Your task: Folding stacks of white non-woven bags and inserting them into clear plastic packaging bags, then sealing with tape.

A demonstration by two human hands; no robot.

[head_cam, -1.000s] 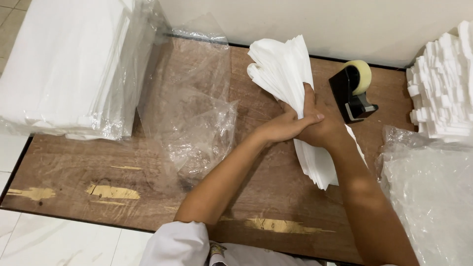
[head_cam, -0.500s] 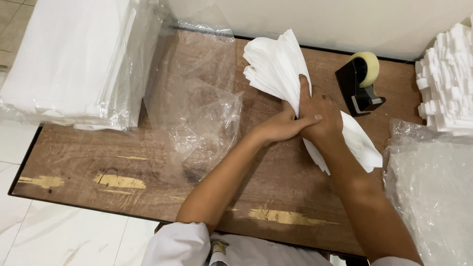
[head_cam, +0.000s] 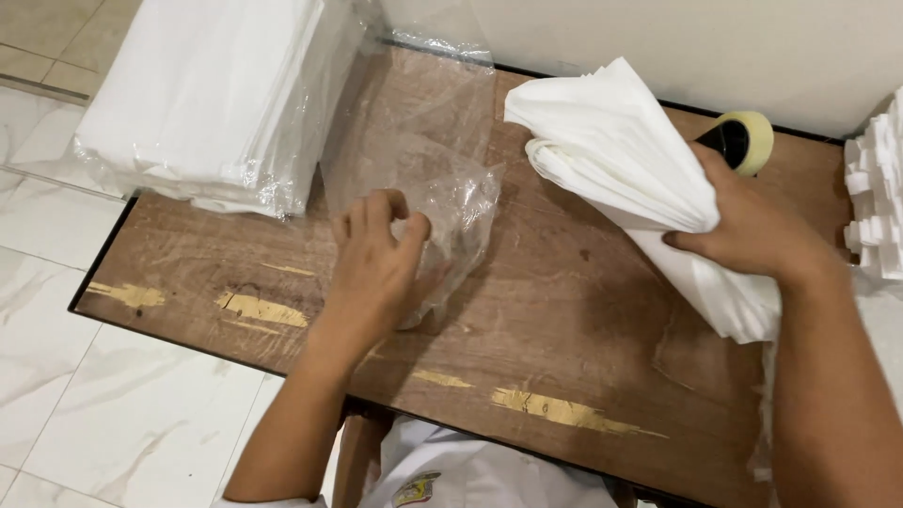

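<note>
My right hand (head_cam: 752, 226) grips a folded bundle of white paper-like sheets (head_cam: 621, 150) around its middle, held above the wooden table (head_cam: 564, 310). The bundle fans out toward the back and hangs down past my wrist. My left hand (head_cam: 376, 259) rests on a clear plastic bag (head_cam: 423, 169) that lies flat on the table, with its fingers curled and pinching the bag's near edge.
A large stack of white sheets in clear wrap (head_cam: 207, 94) sits at the back left. A tape dispenser (head_cam: 743, 141) stands behind my right hand. White stacked pieces (head_cam: 875, 188) are at the right edge. A wall runs along the back. Pale floor tiles (head_cam: 113, 395) lie below the table.
My left hand has let go of the white bundle and moved left onto the clear plastic bag. My right hand now holds the bundle alone, lifted slightly.
</note>
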